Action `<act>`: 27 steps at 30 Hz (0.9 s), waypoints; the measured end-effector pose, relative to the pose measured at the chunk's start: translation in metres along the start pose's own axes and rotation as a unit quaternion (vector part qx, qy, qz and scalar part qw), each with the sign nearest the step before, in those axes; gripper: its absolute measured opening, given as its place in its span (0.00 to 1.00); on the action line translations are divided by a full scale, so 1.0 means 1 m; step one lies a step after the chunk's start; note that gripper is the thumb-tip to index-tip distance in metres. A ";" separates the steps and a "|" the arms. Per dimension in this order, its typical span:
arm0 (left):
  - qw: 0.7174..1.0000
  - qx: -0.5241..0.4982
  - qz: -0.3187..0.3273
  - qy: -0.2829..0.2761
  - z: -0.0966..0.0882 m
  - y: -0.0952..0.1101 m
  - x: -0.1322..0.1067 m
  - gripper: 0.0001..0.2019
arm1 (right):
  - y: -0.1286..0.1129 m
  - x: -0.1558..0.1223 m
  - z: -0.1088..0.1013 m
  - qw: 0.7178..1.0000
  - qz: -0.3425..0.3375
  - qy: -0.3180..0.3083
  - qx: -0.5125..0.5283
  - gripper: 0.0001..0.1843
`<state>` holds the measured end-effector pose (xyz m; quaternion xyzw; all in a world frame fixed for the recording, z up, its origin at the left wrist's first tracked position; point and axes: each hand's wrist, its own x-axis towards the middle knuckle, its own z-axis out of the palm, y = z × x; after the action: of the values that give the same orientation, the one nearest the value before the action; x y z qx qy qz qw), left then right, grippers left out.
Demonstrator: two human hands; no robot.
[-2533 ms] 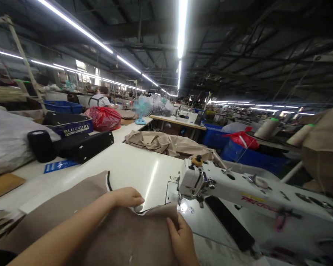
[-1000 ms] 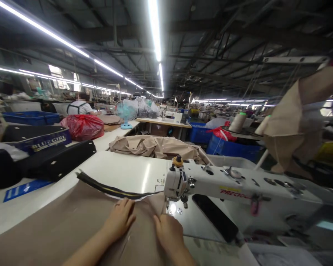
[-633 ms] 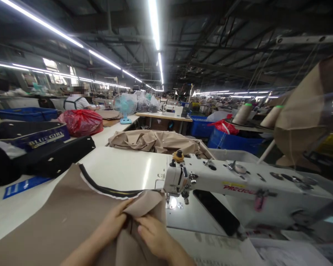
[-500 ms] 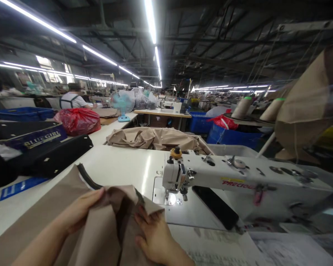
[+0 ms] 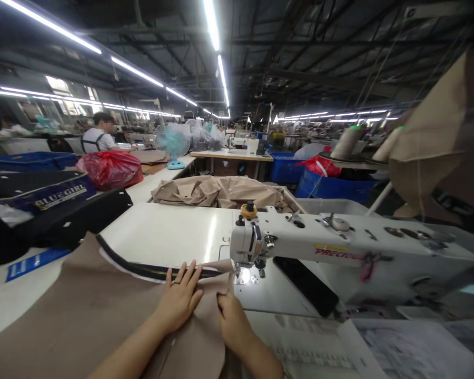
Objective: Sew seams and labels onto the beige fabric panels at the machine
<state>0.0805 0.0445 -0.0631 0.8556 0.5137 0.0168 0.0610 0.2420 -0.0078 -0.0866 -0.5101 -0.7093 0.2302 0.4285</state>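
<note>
A large tan fabric panel [image 5: 82, 316] lies flat on the white sewing table [image 5: 169, 231], with a black zipper strip [image 5: 142, 269] along its far curved edge. My left hand [image 5: 180, 297] rests flat on the fabric, fingers spread, fingertips at the zipper strip. My right hand [image 5: 231, 321] presses down on the fabric's right edge, fingers curled, just in front of the needle of the white sewing machine [image 5: 300, 247]. The machine's lamp lights the needle plate [image 5: 245, 275].
Black cases marked BLUE GIRL [image 5: 51, 197] sit at the left. A heap of tan fabric [image 5: 217, 190] lies behind the table. A red bag [image 5: 110, 168], a small fan [image 5: 173, 145], blue bins [image 5: 332, 187] and thread cones [image 5: 347, 142] stand farther off. A person [image 5: 98, 138] works at the back left.
Half a second ago both hands held the fabric's corner lifted and folded. Now the fabric lies flat again, my left hand spread on it and the zipper edge at the needle.
</note>
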 end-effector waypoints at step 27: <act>0.897 -0.437 0.053 -0.045 -0.057 0.000 0.053 0.14 | 0.004 -0.049 0.030 0.955 0.257 0.023 0.147 0.13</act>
<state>0.1005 0.0959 -0.0081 0.7685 0.4057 0.2043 0.4506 0.2243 -0.0479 -0.1239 -0.6115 -0.5027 0.4223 0.4417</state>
